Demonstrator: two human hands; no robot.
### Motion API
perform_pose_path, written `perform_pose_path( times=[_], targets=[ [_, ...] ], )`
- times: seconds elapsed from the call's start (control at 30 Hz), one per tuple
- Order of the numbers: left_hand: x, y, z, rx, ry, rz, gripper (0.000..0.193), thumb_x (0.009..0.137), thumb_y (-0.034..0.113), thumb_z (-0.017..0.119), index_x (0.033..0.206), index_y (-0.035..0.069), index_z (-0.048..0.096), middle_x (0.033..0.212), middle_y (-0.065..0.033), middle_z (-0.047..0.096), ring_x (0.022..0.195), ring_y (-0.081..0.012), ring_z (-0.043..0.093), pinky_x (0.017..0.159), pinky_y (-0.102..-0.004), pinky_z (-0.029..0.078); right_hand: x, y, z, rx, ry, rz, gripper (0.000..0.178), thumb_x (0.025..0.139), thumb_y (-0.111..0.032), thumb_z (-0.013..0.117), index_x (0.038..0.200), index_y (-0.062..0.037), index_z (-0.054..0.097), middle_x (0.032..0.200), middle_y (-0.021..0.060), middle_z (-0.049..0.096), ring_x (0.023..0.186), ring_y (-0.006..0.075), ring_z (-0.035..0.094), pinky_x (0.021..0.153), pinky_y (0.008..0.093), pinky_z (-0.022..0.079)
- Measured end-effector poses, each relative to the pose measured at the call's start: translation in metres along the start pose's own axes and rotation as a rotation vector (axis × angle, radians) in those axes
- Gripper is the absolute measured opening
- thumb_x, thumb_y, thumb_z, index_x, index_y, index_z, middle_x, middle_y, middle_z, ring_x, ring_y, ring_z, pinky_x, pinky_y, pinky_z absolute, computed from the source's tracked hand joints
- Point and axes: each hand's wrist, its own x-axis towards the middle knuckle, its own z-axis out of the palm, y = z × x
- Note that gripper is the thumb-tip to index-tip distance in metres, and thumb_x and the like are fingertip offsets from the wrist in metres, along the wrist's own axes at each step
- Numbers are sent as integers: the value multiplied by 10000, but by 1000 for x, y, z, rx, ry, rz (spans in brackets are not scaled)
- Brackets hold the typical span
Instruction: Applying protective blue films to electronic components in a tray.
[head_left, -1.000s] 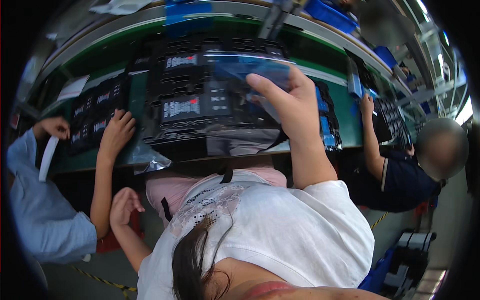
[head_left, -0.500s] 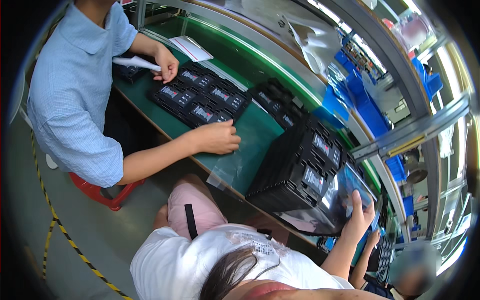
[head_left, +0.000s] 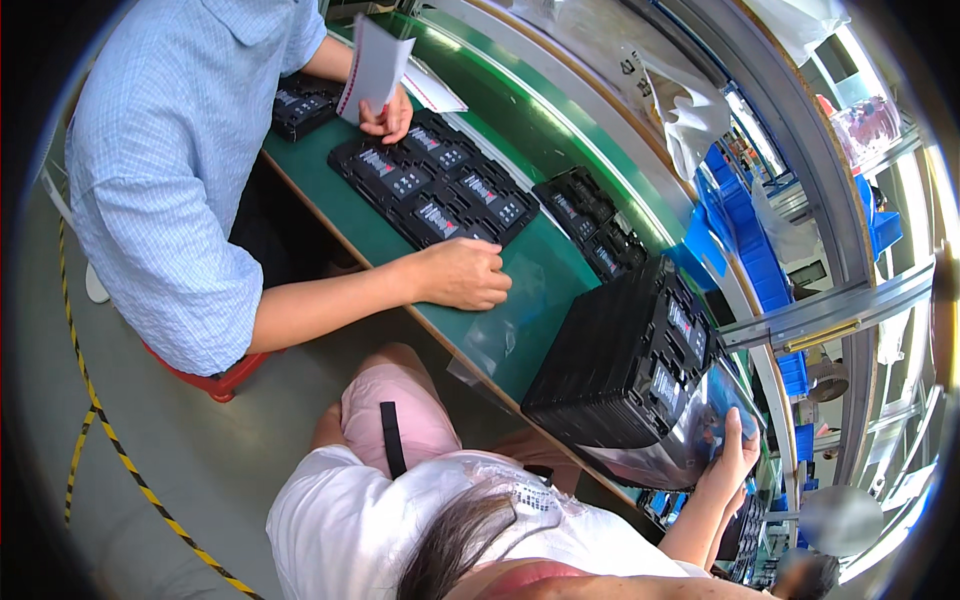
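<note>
At the right, my right hand (head_left: 738,455) pinches a clear plastic sheet (head_left: 690,435) between thumb and fingers. The sheet lies against the near end of a tall stack of black plastic trays (head_left: 600,375). Black rectangular units with pale labels (head_left: 668,388) sit in the top tray. Of my left arm (head_left: 327,430), only a strip of skin shows beside my pink shorts; the hand itself is hidden. Farther left, a flat black tray (head_left: 440,185) of similar units lies on the green tabletop (head_left: 545,275).
A co-worker in a blue shirt (head_left: 170,180) holds a white paper (head_left: 375,65) and rests a hand (head_left: 465,273) by a clear film (head_left: 490,340). More black trays (head_left: 590,220) stand by the green back panel. Metal posts (head_left: 840,310), blue bins (head_left: 745,235) and another person (head_left: 805,575) are rightward.
The view has shifted, so the table and stack appear farther right and lower. The co-worker's paper is now raised upright. My right hand keeps hold of the plastic sheet.
</note>
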Motion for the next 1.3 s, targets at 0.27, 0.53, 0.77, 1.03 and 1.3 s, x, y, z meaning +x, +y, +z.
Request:
perform_pose_path(
  times=[0.27, 0.53, 0.77, 1.03, 1.3],
  targets=[
    [-34, 8, -20, 180, -26, 130, 149, 761, 155, 536, 679, 35, 501, 702, -65, 493, 668, -219, 502, 600, -368, 440, 0, 2, -7, -52, -51, -29, 63, 855, -131, 635, 885, -81, 609, 806, 7, 626, 647, 85, 558, 536, 211, 399],
    [-43, 55, -43, 350, -23, 347, 147, 743, 148, 538, 672, 26, 499, 705, -74, 489, 676, -230, 502, 610, -372, 440, -1, 5, -5, -6, -13, -21, 168, 829, -155, 676, 933, -44, 604, 828, 33, 638, 677, 105, 598, 540, 212, 457],
    [-50, 103, -54, 488, -5, 562, 145, 728, 142, 540, 665, 19, 497, 708, -82, 486, 683, -239, 502, 618, -375, 441, -2, 8, -5, -13, -18, -23, 152, 844, -170, 653, 935, -57, 609, 831, 27, 640, 649, 108, 592, 537, 209, 401],
    [-68, 152, -64, 657, 0, 787, 144, 710, 136, 542, 657, 10, 495, 712, -90, 482, 692, -249, 501, 628, -379, 441, -2, 10, -4, 9, -56, -42, 146, 842, -163, 656, 919, -50, 603, 802, 32, 638, 614, 106, 589, 536, 207, 421],
    [-76, 196, -60, 837, -117, 1005, 144, 693, 129, 544, 649, 1, 493, 716, -99, 478, 700, -260, 501, 637, -383, 441, -5, 2, -4, -23, -43, -31, 202, 826, -158, 667, 945, -4, 615, 836, 41, 635, 691, 98, 578, 570, 219, 463]
  ],
)
